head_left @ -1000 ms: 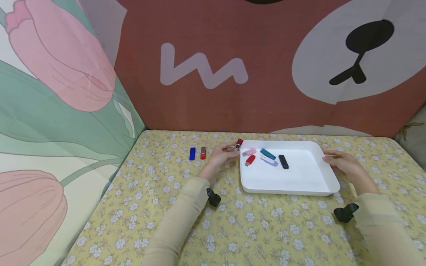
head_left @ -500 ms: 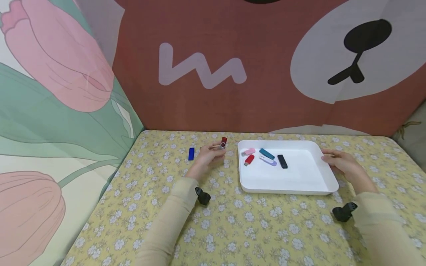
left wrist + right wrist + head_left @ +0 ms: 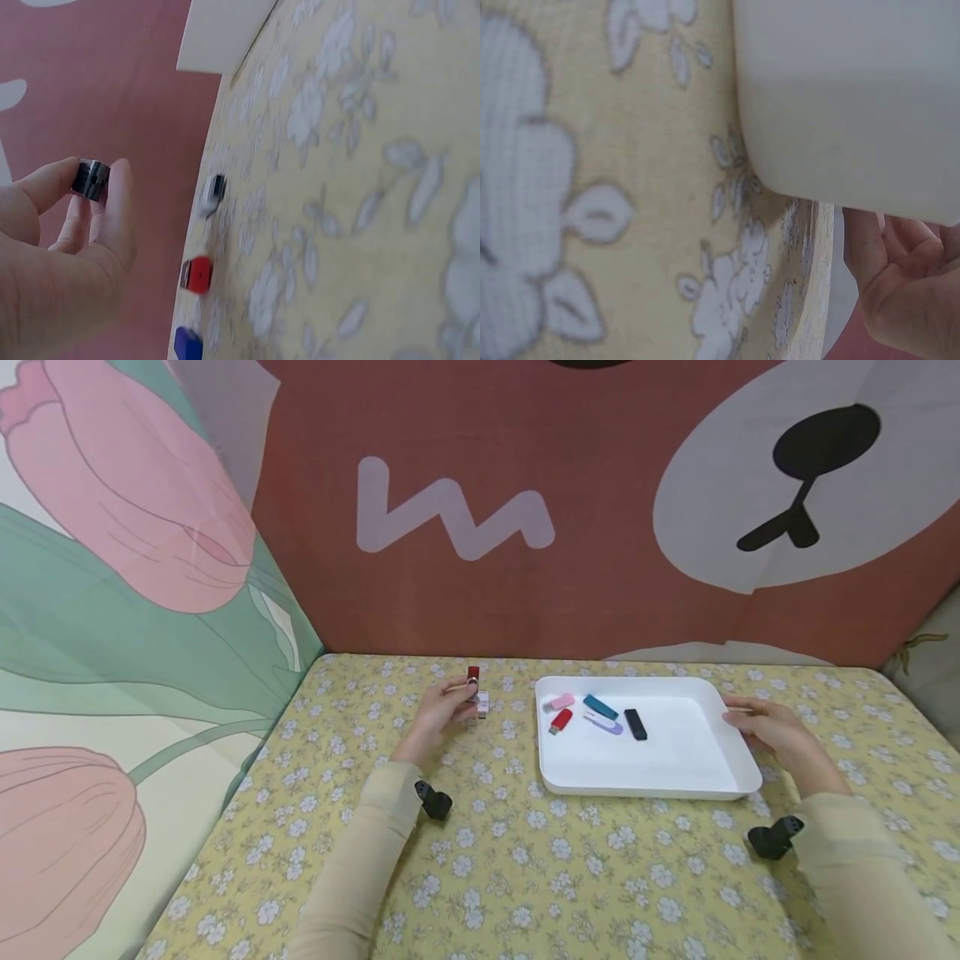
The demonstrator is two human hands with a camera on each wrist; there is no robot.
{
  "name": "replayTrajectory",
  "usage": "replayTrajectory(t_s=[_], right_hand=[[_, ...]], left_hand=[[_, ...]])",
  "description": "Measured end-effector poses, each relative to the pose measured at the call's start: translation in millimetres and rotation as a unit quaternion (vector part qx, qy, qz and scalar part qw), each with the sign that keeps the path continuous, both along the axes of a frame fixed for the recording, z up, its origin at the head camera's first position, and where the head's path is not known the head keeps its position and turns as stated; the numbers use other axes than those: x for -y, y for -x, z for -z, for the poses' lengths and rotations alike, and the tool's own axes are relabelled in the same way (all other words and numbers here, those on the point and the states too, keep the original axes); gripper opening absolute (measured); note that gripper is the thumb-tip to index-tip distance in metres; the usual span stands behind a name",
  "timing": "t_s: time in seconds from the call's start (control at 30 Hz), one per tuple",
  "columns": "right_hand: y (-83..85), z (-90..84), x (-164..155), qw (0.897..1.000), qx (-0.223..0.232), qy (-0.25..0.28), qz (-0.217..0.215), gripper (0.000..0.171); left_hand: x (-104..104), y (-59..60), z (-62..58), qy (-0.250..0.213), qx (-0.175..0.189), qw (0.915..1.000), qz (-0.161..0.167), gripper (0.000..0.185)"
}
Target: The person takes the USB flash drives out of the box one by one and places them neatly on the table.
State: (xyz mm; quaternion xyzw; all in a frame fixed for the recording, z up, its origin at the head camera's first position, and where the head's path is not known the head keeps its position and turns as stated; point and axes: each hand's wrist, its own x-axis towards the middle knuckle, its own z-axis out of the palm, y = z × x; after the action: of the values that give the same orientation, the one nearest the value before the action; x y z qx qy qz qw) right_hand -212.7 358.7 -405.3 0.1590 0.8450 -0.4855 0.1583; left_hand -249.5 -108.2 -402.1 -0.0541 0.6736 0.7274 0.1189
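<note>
My left hand [image 3: 442,706] pinches a red USB stick [image 3: 473,673] with a metal swivel cover between thumb and fingers, raised above the table left of the tray. In the left wrist view the held stick [image 3: 91,180] shows its dark metallic end. A white and silver USB stick [image 3: 483,705] lies just beyond the fingertips. Beneath the hand, a red stick [image 3: 198,274] and a blue stick [image 3: 188,343] lie on the cloth, hidden in the head view. My right hand [image 3: 776,735] grips the right rim of the white tray [image 3: 645,777], its fingers partly behind the wall [image 3: 855,142].
Inside the tray, toward its left, lie a pink stick [image 3: 560,702], a red stick [image 3: 561,721], a teal stick [image 3: 601,707], a purple stick [image 3: 603,722] and a black stick [image 3: 635,724]. Yellow floral cloth [image 3: 562,893] covers the table, with a printed backdrop [image 3: 480,602] behind.
My left hand has moved left, away from the tray's left edge, carrying the red USB stick. It now covers the blue and red sticks and uncovers the white one. My right hand stays put.
</note>
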Motion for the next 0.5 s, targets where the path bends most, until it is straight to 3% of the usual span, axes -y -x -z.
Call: replayTrajectory(t_s=[0.17,0.5], right_hand=[[0.7,2.0,0,1.0,0.0,-0.003,0.004,0.07],[0.8,1.1,0,1.0,0.005,-0.006,0.005,0.07]], left_hand=[[9,-0.5,-1.2,0.023,-0.012,0.9996,-0.009,0.045],[27,3.3,-3.2,0.053,0.019,0.9971,-0.05,0.046]])
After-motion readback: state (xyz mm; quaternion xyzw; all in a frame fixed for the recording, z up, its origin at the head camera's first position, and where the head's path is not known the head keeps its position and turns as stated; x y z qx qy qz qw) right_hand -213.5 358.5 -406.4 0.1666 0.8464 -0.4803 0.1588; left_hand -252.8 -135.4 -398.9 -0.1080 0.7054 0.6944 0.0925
